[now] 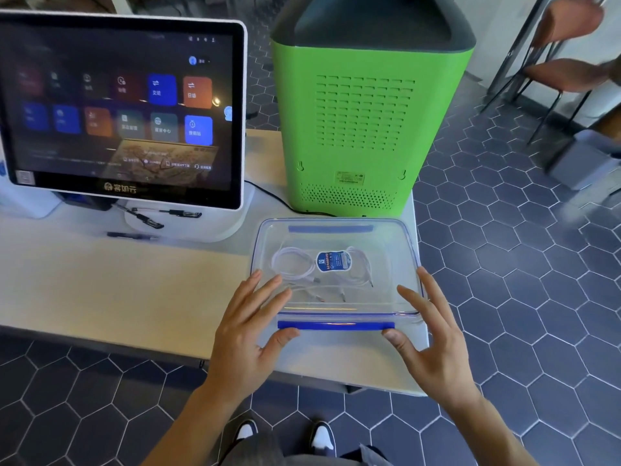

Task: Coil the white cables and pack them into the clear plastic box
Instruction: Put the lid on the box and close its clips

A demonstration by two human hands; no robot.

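While both the left hand (247, 334) and right hand (431, 331) rested released on the lid (336, 230), the box (411, 317) between them contained coiled cables (295, 264).

Shop counter: checkout touchscreen (121, 109), café chairs (568, 45).

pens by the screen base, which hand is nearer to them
Left. The left hand rests on the clear box's near left corner, the side toward the pens. The right hand is at the near right corner, farther away.
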